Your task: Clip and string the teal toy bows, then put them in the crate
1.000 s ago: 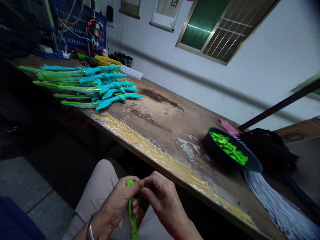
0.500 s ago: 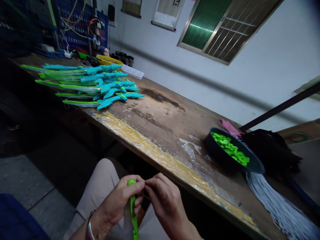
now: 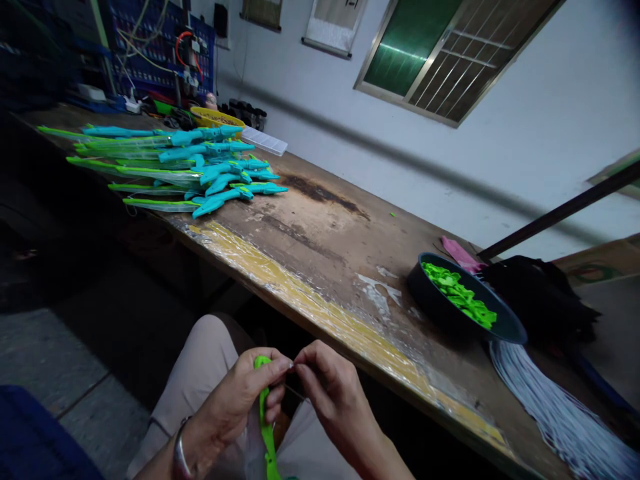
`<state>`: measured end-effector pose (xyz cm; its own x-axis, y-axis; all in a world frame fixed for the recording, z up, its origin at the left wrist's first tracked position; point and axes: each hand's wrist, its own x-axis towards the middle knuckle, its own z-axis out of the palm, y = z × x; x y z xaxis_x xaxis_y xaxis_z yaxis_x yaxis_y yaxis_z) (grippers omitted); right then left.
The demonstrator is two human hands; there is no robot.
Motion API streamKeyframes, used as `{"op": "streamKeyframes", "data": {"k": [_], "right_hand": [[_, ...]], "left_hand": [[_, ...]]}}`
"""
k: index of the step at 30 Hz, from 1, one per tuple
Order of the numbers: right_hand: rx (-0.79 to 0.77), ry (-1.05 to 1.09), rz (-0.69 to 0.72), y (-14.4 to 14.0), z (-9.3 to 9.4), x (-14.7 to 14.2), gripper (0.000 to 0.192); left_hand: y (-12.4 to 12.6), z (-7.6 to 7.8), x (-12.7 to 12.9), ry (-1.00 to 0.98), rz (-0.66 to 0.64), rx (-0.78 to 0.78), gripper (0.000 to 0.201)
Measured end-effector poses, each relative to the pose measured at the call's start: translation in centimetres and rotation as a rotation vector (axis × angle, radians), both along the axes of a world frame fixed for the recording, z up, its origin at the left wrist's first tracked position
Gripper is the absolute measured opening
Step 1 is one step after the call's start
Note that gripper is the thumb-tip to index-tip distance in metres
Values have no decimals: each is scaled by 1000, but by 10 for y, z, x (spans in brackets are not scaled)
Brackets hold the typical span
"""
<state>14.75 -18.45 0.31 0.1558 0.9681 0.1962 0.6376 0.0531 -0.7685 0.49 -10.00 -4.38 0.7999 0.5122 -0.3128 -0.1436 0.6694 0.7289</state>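
Note:
My left hand, with a metal bangle at the wrist, is closed round a bright green plastic strip above my lap. Something pale and translucent runs along the strip's left side. Close to the left fingertips, my right hand pinches with thumb and forefinger. What lies in that pinch is too small to make out. A faint thin line, perhaps a cord, shows below the fingertips. The lower end of the strip leaves the frame at the bottom.
The worn table has a taped yellow edge. Turquoise and green plastic pieces lie piled at its left. At the right stand a dark bowl of green parts, a bundle of pale cords and black cloth.
My right hand has shifted slightly right and its fingers have opened up a little from the left fingertips. The left hand keeps its hold on the green plastic strip.

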Motion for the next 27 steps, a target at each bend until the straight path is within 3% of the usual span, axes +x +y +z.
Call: {"op": "streamKeyframes", "data": {"k": [6,13,18,27], "right_hand": [[88,-144,51,1,-10,-7,16],[131,-98,20,-1,-9,-19,8],[74,-14,-72,2,-7,-17,4],[101,-46,-48,10,-3,-13,14]], "left_hand": [[-2,5,2,49,24,-29,40],[-5,7,2,53,93,-105,39],[-3,5,5,85,79,-33,40],[-2,11,0,126,40,47,48]]}}
